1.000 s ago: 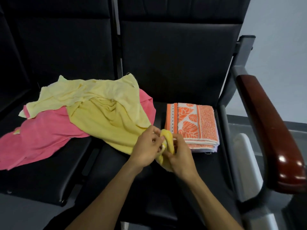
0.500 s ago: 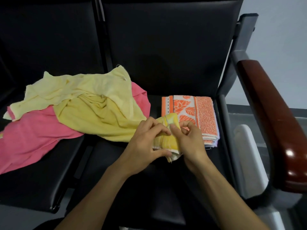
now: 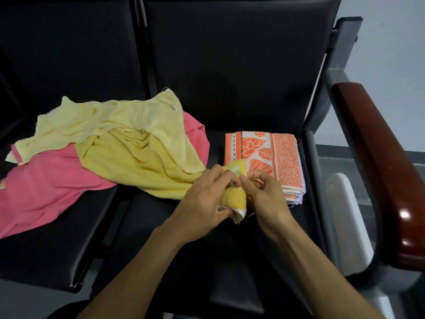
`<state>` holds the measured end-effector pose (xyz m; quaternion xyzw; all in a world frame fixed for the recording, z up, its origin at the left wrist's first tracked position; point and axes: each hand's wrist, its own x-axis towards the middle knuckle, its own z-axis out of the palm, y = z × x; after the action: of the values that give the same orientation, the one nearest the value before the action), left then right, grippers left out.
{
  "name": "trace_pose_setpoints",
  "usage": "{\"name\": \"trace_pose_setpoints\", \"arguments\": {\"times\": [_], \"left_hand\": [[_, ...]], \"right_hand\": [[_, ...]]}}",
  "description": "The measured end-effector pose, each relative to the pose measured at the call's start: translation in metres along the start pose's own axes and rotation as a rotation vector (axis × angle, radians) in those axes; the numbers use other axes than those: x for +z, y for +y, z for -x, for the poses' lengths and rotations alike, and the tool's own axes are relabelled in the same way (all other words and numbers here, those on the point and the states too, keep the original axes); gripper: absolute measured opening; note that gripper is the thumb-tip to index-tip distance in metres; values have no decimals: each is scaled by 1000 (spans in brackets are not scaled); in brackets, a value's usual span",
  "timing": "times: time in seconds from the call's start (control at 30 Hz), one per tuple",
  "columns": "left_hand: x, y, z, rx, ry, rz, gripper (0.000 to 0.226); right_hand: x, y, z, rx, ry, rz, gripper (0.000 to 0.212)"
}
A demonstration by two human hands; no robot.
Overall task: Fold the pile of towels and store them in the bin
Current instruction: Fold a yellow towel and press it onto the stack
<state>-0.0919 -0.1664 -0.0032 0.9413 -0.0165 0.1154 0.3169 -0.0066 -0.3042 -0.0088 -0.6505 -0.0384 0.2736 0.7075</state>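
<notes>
A small yellow patterned towel is bunched between both hands above the black seat. My left hand grips its left side, fingers curled over the cloth. My right hand pinches the towel's upper right edge. Just behind my right hand, a folded orange leaf-print towel lies flat on the seat. A loose pile lies to the left: a pale yellow cloth over a darker yellow cloth, both on a pink cloth. No bin is clearly in view.
The black seats have tall black backrests behind them. A glossy dark red armrest runs along the right side. A white object stands between the seat and the armrest.
The small yellow towel has been lifted slightly and bunched tighter between both hands. The view has shifted a little; the pile and folded orange towel lie unchanged.
</notes>
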Motion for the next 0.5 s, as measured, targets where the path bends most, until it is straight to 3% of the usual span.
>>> {"name": "trace_pose_setpoints", "arguments": {"times": [0.13,0.3,0.5], "left_hand": [[-6,4,1,-59,165,127,14],[-16,-13,-1,-475,387,370,20],[-15,-12,-4,-513,324,334,36]], "right_hand": [[4,-1,3,-79,-98,81,24],[10,1,14,-271,-278,610,74],[19,11,16,-456,-226,751,98]]}}
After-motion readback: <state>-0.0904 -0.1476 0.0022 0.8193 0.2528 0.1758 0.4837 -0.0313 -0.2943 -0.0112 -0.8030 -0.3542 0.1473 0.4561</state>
